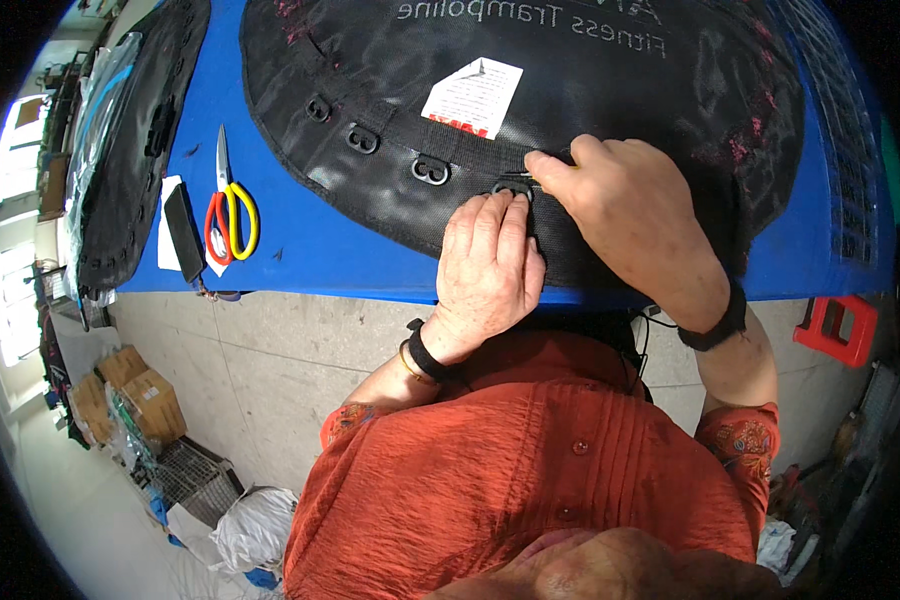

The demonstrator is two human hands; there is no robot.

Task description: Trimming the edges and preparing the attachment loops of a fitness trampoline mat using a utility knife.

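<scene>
A round black trampoline mat (610, 90) lies on the blue-covered table, its near edge in front of me. Along a webbing strip sit dark loops (430, 170) shaped like D-rings. My left hand (492, 262) rests on the mat's near edge, fingers stretched out and fingertips at one more ring (513, 187). Just right of that ring, my right hand (630, 200) is closed, thumb and fingers pinching a thin metal tool (516, 176). Its tip points left at the webbing; the rest is hidden in the hand. A folded white paper label (473, 97) lies on the mat.
Scissors (232, 215) with red and yellow handles lie left on the table, beside a black flat object (182, 228). Another black mat (140, 170) is at the far left. A red stool (838, 330) stands at right; cardboard boxes (148, 400) stand on the floor at left.
</scene>
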